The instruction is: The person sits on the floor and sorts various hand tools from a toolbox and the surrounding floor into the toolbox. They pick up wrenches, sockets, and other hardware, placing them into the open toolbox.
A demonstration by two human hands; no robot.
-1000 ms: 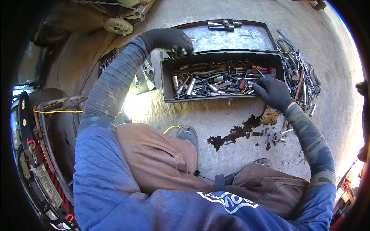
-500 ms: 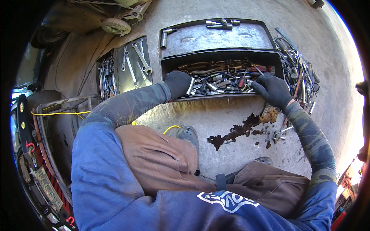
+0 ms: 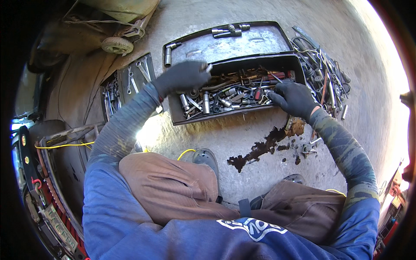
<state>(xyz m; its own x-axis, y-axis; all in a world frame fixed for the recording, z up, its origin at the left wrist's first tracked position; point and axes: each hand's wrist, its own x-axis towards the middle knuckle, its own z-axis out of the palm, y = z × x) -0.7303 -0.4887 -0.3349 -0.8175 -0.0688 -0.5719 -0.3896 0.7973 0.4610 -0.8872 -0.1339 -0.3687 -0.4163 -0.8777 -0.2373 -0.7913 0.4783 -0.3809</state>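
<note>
My left hand (image 3: pixel 184 79), in a black glove, is raised over the left end of an open metal toolbox (image 3: pixel 242 113). Its fingers are closed on a small shiny metal piece (image 3: pixel 209 68) that pokes out at the tips; its exact kind is hard to tell. At the box's front right corner is my right hand (image 3: pixel 295 99), gloved too, with curled fingers over the tools; whatever they grip is hidden. Inside lie a jumble of sockets, such as a long chrome socket (image 3: pixel 206 103), and a red-handled screwdriver (image 3: pixel 258 93).
Several sockets (image 3: pixel 227 32) rest on the box's open lid (image 3: pixel 195 52). Left of it a flat case (image 3: pixel 123 71) holds wrenches. A heap of loose tools (image 3: pixel 329 82) lies to the right. Nearer me a dark stain (image 3: pixel 260 149) marks the concrete floor.
My left hand has lifted from the box's front left corner and moved back over the box, a small metal piece now showing in its fingers. My right hand stays at the right corner.
</note>
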